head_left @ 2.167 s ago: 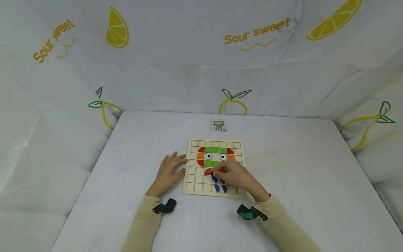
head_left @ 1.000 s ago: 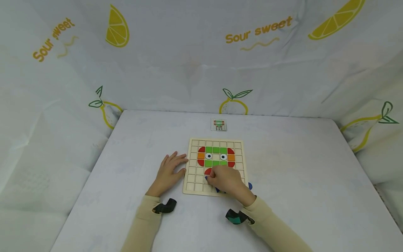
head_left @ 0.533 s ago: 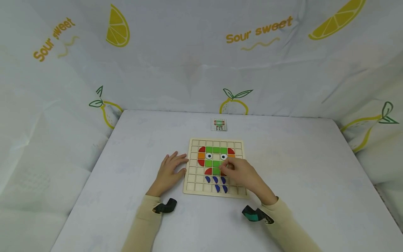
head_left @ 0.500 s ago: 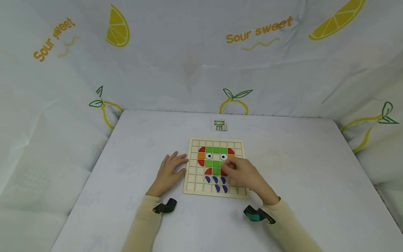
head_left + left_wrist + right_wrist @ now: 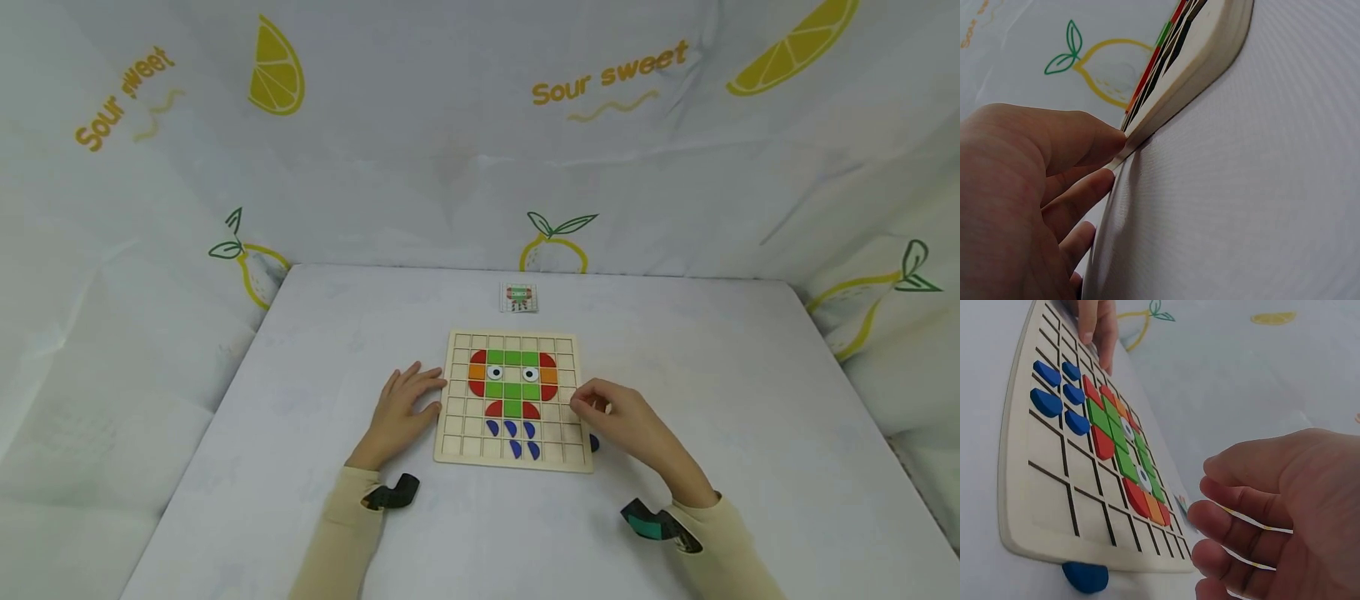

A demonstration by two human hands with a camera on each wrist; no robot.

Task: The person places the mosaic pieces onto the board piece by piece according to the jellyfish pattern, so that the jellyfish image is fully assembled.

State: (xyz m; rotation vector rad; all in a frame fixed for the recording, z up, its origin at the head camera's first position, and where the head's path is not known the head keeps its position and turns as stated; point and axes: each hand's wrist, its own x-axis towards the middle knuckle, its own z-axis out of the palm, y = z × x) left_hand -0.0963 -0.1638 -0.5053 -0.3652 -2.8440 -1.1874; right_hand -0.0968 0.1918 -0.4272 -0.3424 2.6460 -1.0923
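A wooden grid board (image 5: pixel 461 442) lies on the table and bears flat coloured pieces. Green squares (image 5: pixel 512 408), red rounded corners, orange squares and two eye pieces make a face-like figure. Below it sit several blue half-round pieces (image 5: pixel 515 450). My left hand (image 5: pixel 397 417) rests at the board's left edge with fingers extended, thumb and fingertips close to the rim. Just off the right edge hovers my right hand (image 5: pixel 626 421); in the right wrist view its fingers are loosely bent, with nothing between them. One loose blue half-round piece (image 5: pixel 1087 577) lies on the table against the board's right edge.
Behind the board lies a small stack of pattern cards (image 5: pixel 519 298), the top one printed with a similar figure. A white cloth with lemon prints (image 5: pixel 555 254) hangs behind the table (image 5: pixel 360 317).
My right hand, first pinching a blue half-round piece over the board, pressed one at the lower left of the figure, then moved right to the edge. The left hand has stayed still.
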